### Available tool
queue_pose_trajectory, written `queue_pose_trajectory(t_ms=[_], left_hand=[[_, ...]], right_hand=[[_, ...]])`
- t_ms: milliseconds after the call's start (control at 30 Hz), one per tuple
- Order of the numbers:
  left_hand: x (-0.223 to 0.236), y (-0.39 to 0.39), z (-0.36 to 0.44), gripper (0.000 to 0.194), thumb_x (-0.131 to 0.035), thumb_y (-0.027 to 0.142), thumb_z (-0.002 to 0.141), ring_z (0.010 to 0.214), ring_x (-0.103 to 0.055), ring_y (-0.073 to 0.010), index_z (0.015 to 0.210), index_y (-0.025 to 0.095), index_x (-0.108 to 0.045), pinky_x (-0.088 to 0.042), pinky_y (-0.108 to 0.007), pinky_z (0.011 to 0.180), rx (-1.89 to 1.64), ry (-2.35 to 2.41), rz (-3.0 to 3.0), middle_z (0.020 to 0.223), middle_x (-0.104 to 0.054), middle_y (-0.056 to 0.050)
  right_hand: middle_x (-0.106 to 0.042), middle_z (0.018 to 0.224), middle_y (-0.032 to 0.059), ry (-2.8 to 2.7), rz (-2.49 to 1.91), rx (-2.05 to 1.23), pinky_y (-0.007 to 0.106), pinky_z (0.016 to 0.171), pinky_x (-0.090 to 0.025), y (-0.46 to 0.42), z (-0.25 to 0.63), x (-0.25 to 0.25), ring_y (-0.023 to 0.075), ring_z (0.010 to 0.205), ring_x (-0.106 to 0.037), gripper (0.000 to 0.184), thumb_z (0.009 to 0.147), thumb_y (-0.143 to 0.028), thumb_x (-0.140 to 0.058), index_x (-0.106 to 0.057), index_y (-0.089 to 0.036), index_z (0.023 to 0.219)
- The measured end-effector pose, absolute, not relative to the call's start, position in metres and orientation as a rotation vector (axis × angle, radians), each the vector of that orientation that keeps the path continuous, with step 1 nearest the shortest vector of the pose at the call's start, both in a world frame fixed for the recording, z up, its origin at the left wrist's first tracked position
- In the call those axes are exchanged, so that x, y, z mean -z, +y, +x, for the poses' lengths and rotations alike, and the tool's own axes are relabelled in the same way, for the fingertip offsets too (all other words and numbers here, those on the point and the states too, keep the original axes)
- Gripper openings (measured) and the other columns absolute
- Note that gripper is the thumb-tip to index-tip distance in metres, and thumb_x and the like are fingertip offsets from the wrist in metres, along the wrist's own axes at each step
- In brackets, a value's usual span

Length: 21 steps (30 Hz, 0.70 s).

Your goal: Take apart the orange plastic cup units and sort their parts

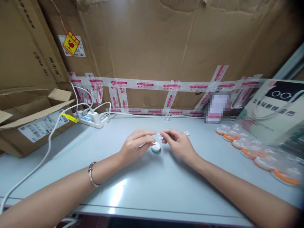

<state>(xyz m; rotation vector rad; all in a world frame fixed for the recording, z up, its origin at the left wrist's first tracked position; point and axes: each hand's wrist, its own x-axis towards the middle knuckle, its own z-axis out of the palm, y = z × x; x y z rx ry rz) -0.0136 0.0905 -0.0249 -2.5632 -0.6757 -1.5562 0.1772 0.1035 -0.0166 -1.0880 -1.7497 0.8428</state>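
Near the middle of the table, my right hand (177,141) pinches a small white plastic piece (161,136) between thumb and fingers. Just below that piece stands a small round part (156,148), white on top with a green base. My left hand (136,144) reaches in from the left, fingers stretched forward and apart, its thumb tip close to the round part's edge. Whether the thumb touches it I cannot tell. Behind my right hand lies another small white piece (186,133).
Several clear domes with orange bases (253,150) line the right side, beside a paper bag (273,110). A small clear piece (167,117) stands at the back. On the left are a power strip (102,121) with cables and an open cardboard box (35,123). Cardboard (152,47) walls the back.
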Motion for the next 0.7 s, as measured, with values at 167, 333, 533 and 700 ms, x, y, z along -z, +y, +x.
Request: queue_pose_trajectory(t_ms=[167,333,533,700], left_hand=[[0.025,0.093,-0.018,0.008,-0.060,0.012,0.078,0.077,-0.059,-0.0122,0.082,0.018,-0.062,-0.048,-0.026,0.071,1.696,-0.841,-2.573,0.080,-0.064,-0.003],[0.026,0.097,-0.021,0.006,-0.059,0.015,0.079,0.076,-0.057,-0.0123,0.082,0.018,-0.063,-0.046,-0.026,0.071,1.679,-0.908,-2.638,0.079,-0.064,-0.003],[0.026,0.095,-0.022,0.008,-0.057,0.021,0.080,0.075,-0.056,-0.0130,0.082,0.018,-0.065,-0.046,-0.025,0.068,1.696,-1.044,-2.704,0.080,-0.063,-0.004],[0.026,0.094,-0.022,0.011,-0.060,0.026,0.078,0.061,-0.052,-0.0104,0.078,0.017,-0.066,-0.040,-0.023,0.058,1.652,-1.254,-2.688,0.067,-0.059,-0.001]], right_hand=[[-0.068,0.075,0.0048,-1.992,-1.481,-0.418,0.027,0.062,-0.043,0.147,0.239,0.008,0.0180,0.068,-0.060,0.022,0.076,-0.034,-0.052,-0.067,-0.017,0.075],[-0.069,0.074,0.0043,-2.146,-1.718,-0.296,0.026,0.062,-0.041,0.167,0.272,0.011,0.0181,0.068,-0.061,0.021,0.074,-0.030,-0.051,-0.069,-0.017,0.072],[-0.069,0.072,0.0035,-2.170,-1.735,-0.298,0.026,0.061,-0.040,0.172,0.273,0.020,0.0175,0.067,-0.060,0.019,0.072,-0.027,-0.052,-0.068,-0.018,0.069],[-0.066,0.066,0.0043,-1.971,-1.660,-0.351,0.027,0.058,-0.039,0.160,0.259,0.010,0.0175,0.064,-0.057,0.030,0.077,-0.040,-0.049,-0.068,-0.016,0.074]])
